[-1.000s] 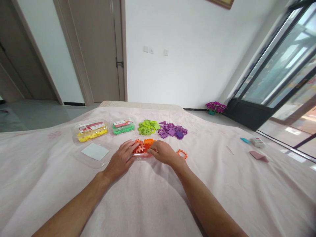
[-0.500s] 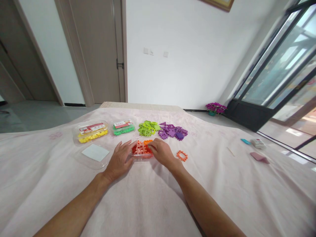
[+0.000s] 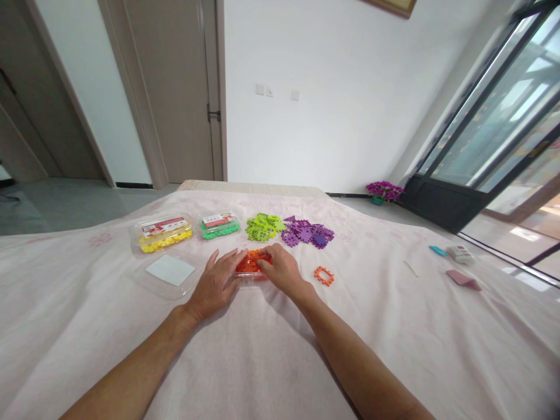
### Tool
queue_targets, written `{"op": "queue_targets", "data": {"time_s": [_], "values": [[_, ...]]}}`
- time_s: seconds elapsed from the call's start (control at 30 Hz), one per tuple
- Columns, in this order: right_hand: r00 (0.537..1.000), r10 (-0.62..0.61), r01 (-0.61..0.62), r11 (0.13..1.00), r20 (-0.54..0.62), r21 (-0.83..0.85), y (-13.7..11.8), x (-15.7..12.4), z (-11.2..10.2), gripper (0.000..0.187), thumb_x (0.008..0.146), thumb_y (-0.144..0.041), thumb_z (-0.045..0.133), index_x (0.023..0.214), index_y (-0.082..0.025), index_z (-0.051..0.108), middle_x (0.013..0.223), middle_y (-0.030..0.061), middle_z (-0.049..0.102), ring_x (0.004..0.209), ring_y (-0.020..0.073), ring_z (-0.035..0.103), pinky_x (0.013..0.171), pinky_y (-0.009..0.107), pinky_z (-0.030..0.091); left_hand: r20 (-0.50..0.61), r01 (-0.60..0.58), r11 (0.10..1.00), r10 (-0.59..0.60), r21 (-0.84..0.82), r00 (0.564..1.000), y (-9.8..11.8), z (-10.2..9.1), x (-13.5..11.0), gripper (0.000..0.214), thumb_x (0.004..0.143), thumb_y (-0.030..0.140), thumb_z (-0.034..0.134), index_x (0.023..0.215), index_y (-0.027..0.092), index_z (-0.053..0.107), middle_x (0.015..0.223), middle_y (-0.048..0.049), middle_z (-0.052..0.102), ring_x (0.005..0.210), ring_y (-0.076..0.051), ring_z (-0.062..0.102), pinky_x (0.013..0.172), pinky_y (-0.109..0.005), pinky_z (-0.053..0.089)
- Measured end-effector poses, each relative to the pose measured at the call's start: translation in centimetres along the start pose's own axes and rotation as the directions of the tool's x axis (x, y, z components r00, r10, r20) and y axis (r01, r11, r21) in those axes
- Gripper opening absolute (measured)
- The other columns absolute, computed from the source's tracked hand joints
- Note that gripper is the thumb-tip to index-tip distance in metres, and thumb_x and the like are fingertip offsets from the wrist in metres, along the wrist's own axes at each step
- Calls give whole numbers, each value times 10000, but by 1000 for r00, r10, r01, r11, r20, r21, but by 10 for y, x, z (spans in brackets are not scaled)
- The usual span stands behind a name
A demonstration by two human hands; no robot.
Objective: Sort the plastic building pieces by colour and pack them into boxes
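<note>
A small clear box of orange interlocking pieces (image 3: 250, 265) sits on the pink cloth in front of me. My left hand (image 3: 216, 284) rests against the box's left side, fingers stretched out and slightly spread. My right hand (image 3: 282, 269) lies over the box's right part, its fingers curled down onto the orange pieces; what they hold, if anything, is hidden. One loose orange frame piece (image 3: 324, 275) lies on the cloth to the right of my right hand.
Behind the box stand a lidded tub of yellow pieces (image 3: 161, 232), a lidded tub of green pieces (image 3: 217, 224), a lime pile (image 3: 261, 226) and a purple pile (image 3: 308, 233). A clear lid (image 3: 168, 271) lies left. Small items (image 3: 457, 254) lie at far right.
My right hand has slid left across the box and now presses on the orange pieces, which sit lower. My left hand stays at the box's left side.
</note>
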State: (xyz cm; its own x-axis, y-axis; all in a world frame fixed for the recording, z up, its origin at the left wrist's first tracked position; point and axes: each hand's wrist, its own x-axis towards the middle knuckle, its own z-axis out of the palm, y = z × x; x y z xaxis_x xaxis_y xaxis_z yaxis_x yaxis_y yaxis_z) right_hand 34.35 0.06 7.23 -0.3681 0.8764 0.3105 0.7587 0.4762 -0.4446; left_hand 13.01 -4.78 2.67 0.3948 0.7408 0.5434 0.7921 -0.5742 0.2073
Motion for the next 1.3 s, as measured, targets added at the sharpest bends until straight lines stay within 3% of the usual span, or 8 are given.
{"op": "queue_targets", "data": {"time_s": [0.17,0.3,0.5,0.67,0.83,0.97,1.13,1.3], "values": [[997,16,-16,1000,-82,4,13,8,-24,239,904,-182,533,1068,-206,705,1046,57,699,984,172,608,864,272,431,26,-12,994,9,105,1000,4,-1,1,585,922,265,493,1495,275,380,1495,-105,488,1406,-296,397,1172,-622,138],[986,169,-168,976,-3,-141,40,9,-66,230,897,-270,567,1052,-202,722,1063,68,715,983,207,635,807,285,435,-18,29,982,-26,185,999,11,-5,4,600,888,271,559,1471,268,416,1420,-98,568,1355,-340,445,1161,-658,111],[834,518,-406,810,190,-423,89,-9,-105,493,707,-327,768,1186,-249,684,1214,86,672,1091,267,619,826,331,452,-88,83,959,-61,271,994,14,-5,6,590,872,359,612,1433,248,468,1318,-123,626,1309,-373,469,1150,-679,117],[740,601,-432,768,301,-473,103,-15,-104,539,542,-207,835,1069,-254,729,1091,88,712,985,288,663,767,348,477,-100,22,968,3,251,995,11,-5,4,566,902,321,564,1449,235,450,1409,-133,549,1385,-341,393,1165,-614,187],[753,586,-422,779,299,-463,106,-13,-98,392,483,-122,815,854,-227,745,840,53,720,767,244,677,640,305,468,-25,-139,977,145,162,989,9,-6,3,471,937,282,501,1407,247,500,1438,-98,537,1387,-267,414,1195,-537,192],[815,524,-427,832,248,-354,117,-11,-98,175,613,-172,766,777,-181,705,733,33,684,642,164,637,583,250,444,28,-135,978,132,156,991,7,-3,4,458,941,282,497,1396,235,510,1442,-106,539,1337,-260,476,1187,-553,175],[917,393,-398,908,60,133,110,-3,-92,121,764,-273,672,768,-160,628,649,-9,604,572,110,585,513,192,459,9,-96,980,96,173,995,8,-4,4,490,924,313,529,1407,237,497,1471,-105,514,1346,-269,466,1159,-532,229],[943,332,-286,796,10,534,76,9,-71,203,772,-340,679,823,-149,632,659,-16,581,565,103,568,507,210,527,32,-107,980,104,167,994,10,-8,4,484,914,293,535,1396,259,507,1482,-86,506,1293,-253,515,1083,-489,320]]}}
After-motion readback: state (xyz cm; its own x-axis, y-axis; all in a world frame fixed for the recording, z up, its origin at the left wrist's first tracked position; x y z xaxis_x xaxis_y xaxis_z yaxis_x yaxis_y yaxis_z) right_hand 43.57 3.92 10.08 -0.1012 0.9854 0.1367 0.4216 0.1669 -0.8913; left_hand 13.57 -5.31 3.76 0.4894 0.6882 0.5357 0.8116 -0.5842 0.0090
